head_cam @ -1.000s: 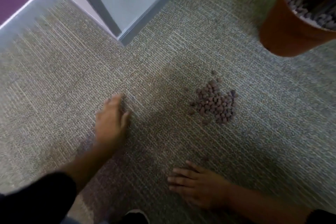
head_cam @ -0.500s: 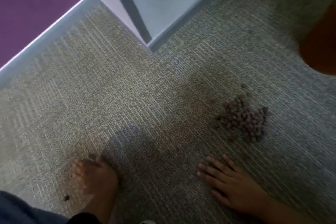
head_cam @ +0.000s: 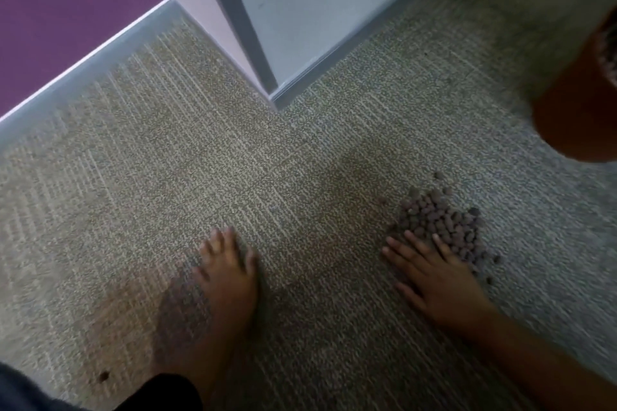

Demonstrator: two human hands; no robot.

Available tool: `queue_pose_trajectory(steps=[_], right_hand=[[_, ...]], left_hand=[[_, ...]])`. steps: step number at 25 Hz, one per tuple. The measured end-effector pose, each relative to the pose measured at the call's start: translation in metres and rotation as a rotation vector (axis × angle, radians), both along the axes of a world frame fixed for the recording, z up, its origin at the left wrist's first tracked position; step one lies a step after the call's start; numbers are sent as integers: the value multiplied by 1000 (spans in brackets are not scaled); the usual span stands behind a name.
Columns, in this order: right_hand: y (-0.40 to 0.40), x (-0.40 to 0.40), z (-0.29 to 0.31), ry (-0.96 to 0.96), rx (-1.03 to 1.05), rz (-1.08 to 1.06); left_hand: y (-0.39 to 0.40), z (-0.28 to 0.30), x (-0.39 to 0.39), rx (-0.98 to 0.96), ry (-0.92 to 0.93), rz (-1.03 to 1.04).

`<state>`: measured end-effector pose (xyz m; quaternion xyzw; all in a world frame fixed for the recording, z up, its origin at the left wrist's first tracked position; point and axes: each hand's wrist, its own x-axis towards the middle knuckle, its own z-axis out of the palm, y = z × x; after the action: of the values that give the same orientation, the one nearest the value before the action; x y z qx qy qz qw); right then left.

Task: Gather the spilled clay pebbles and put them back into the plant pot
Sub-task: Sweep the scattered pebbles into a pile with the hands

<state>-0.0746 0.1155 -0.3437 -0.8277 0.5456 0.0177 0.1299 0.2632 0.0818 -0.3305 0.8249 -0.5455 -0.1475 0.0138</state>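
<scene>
On the grey-beige woven carpet [head_cam: 300, 177], a small heap of round brown clay pebbles [head_cam: 440, 223] is lying just below the terracotta plant pot [head_cam: 577, 110] at the right edge. The right hand [head_cam: 437, 280] is resting flat, fingers spread, touching the heap's near edge. The left hand [head_cam: 227, 274] is pressing palm-down well apart, fingers loosely together.

Floor was grey-beige carpet [head_cam: 233, 177]. A heap of clay pebbles [head_cam: 440, 223] lay on it near the orange plant pot [head_cam: 581, 110], one stray pebble [head_cam: 104, 376] well apart. Left hand [head_cam: 227, 274] and right hand [head_cam: 437, 284] rested flat on it, right fingertips touching the heap.
</scene>
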Motion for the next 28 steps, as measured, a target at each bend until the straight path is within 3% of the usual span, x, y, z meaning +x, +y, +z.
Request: queue_pose_trajectory(steps=[6, 9, 13, 17, 20, 24, 26, 28], right_hand=[[-8, -27, 18, -181, -55, -53], [-12, -57, 28, -289, -83, -382], [-23, -85, 22, -272, 64, -775], [-57, -61, 23, -196, 133, -800], [-76, -41, 27, -253, 184, -654], [-59, -36, 34, -317, 203, -527], [-47, -50, 48, -419, 163, -636], [-39, -77, 61, -428, 226, -799]], left_hand=[[-44, -2, -139, 57, 73, -365], [-49, -4, -164, 66, 48, -473], [-49, -11, -165, 60, 19, -473], [-49, -7, -166, 57, 19, -493], [-51, -1, -169, 87, 52, -507], [-52, 22, -209, 93, 418, -884], [-56, 31, -228, 142, 489, -918], [-67, 35, -231, 161, 428, -888]])
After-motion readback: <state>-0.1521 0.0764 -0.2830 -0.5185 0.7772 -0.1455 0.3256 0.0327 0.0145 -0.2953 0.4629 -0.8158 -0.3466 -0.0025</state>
